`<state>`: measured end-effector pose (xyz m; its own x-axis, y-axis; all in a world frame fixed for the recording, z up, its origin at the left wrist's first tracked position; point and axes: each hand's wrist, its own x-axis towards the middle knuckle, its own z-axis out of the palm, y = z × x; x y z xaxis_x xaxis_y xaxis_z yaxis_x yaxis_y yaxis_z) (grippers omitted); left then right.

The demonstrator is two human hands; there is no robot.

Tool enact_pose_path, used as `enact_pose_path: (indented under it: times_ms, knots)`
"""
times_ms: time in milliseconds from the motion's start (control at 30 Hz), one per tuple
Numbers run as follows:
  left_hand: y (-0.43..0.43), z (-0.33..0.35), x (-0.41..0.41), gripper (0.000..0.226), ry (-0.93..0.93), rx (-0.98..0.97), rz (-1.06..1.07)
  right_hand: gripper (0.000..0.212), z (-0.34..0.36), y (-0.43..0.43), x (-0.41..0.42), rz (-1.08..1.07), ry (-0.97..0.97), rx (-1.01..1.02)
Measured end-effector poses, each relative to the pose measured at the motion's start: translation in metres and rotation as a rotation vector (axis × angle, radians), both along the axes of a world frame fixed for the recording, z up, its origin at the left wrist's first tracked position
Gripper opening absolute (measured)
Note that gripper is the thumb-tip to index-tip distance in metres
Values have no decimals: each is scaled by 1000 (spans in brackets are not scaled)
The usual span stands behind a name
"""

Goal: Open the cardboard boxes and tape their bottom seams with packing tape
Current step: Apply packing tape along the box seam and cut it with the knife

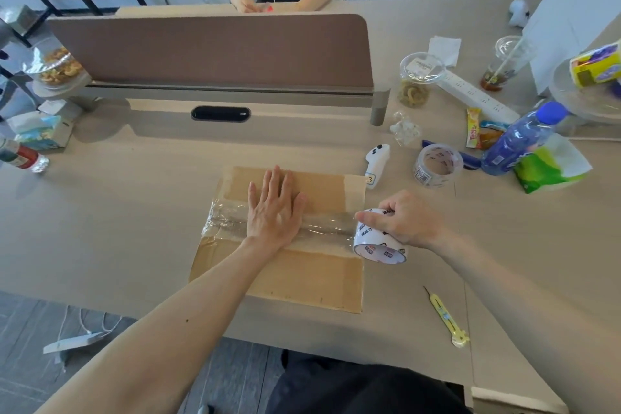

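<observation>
A brown cardboard box point(302, 279) stands on the desk in front of me, its bottom flaps facing up. A strip of clear packing tape point(326, 225) runs along the middle seam from the left edge to the right. My left hand point(274, 208) lies flat on the tape, fingers spread, pressing it down. My right hand point(403, 222) grips a white printed tape roll point(376, 244) at the box's right edge, with the strip still joined to the roll.
A second tape roll point(437, 163) and a white controller point(378, 158) lie beyond the box. A yellow utility knife point(445, 318) sits near the desk's front right edge. Bottles, snack packs and cups crowd the right side. A brown partition point(215, 50) stands behind, with another person beyond it.
</observation>
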<state>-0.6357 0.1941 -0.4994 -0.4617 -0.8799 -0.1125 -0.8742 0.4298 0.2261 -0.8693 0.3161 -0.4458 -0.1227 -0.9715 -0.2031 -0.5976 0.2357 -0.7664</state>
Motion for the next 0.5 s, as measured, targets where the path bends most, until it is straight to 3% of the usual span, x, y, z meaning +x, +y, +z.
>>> enact_pose_path:
  times_ms: [100,333,500]
  knots:
    - [23,4,-29,72,101,30,-86,65,5,1,-1,12,6,-53]
    - [26,-6,-36,67,-1,18,-83,59,-3,13,-13,-18,-142,-32]
    - [27,-5,-36,61,-26,16,-88,69,-10,10,-7,-45,-132,-55]
